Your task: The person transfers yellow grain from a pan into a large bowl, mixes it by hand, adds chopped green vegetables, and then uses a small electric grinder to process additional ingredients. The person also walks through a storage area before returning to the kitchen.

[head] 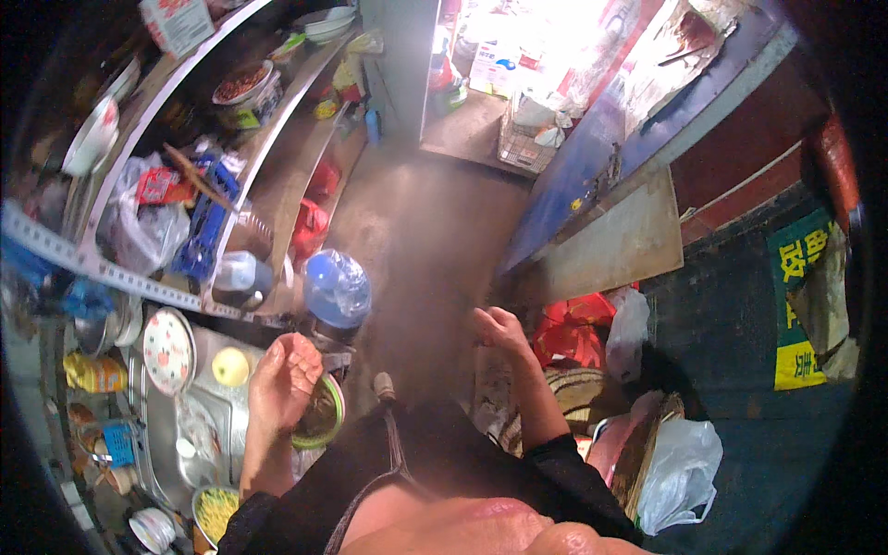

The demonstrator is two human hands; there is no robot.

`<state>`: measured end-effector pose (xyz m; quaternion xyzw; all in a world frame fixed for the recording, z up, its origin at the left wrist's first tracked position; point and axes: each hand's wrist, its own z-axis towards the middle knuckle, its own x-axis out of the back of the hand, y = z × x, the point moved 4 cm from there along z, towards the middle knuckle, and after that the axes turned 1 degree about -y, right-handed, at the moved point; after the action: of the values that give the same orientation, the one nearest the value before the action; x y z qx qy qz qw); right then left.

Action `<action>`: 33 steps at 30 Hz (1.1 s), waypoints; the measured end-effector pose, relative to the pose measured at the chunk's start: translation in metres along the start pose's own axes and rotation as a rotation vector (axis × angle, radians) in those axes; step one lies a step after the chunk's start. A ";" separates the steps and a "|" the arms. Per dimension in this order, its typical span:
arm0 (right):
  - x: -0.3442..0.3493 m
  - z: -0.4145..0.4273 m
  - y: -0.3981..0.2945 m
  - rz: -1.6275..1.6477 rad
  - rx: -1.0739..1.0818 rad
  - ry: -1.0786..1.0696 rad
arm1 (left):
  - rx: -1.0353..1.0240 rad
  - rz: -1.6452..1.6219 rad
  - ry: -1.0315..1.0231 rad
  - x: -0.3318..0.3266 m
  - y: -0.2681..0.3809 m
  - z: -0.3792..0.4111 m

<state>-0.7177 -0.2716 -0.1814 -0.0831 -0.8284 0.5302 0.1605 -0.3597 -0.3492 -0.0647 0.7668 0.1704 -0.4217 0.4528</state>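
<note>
My left hand [283,378] is raised with the palm up and fingers loosely curled, holding nothing. It is in front of a green-rimmed basin [325,415] and to the right of a round pale yellow fruit or vegetable [229,366] on the metal sink counter. A floral plate [168,351] stands farther left. On the other side, my right hand [501,329] hangs over the floor with nothing visible in it, its fingers bent; whether they are fully closed is unclear. Nearest to it is a red plastic bag [572,329].
Shelves [277,114] with bowls and bags line the left. A blue plastic-covered container [337,288] stands below them. The sink [154,444] is at lower left, near a bowl of yellow shredded food [216,512]. Ahead are a doorway and a wire basket [527,142]; a door [583,166] stands ajar.
</note>
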 end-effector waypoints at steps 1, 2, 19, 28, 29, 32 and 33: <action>0.015 0.010 0.012 -0.073 -0.018 0.042 | 0.029 -0.024 -0.004 -0.002 0.000 0.024; 0.028 0.019 0.017 0.017 -0.074 0.064 | 0.063 0.013 0.009 -0.011 0.001 0.049; 0.061 0.342 -0.109 -0.147 0.156 -0.079 | 0.088 -0.218 0.187 -0.074 -0.004 0.338; 0.136 0.519 -0.165 0.044 0.154 0.120 | 0.081 -0.136 0.222 -0.062 0.035 0.518; 0.153 0.523 -0.158 0.117 0.072 0.178 | 0.107 -0.117 0.266 -0.078 0.037 0.539; 0.205 0.541 -0.151 0.084 0.026 0.341 | 0.255 -0.162 0.201 -0.087 0.043 0.629; 0.219 0.545 -0.137 0.096 -0.010 0.386 | 0.286 -0.166 0.152 -0.098 0.041 0.652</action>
<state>-1.1109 -0.7263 -0.2287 -0.2234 -0.7800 0.5073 0.2905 -0.7121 -0.9057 -0.1164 0.8363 0.2052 -0.4187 0.2886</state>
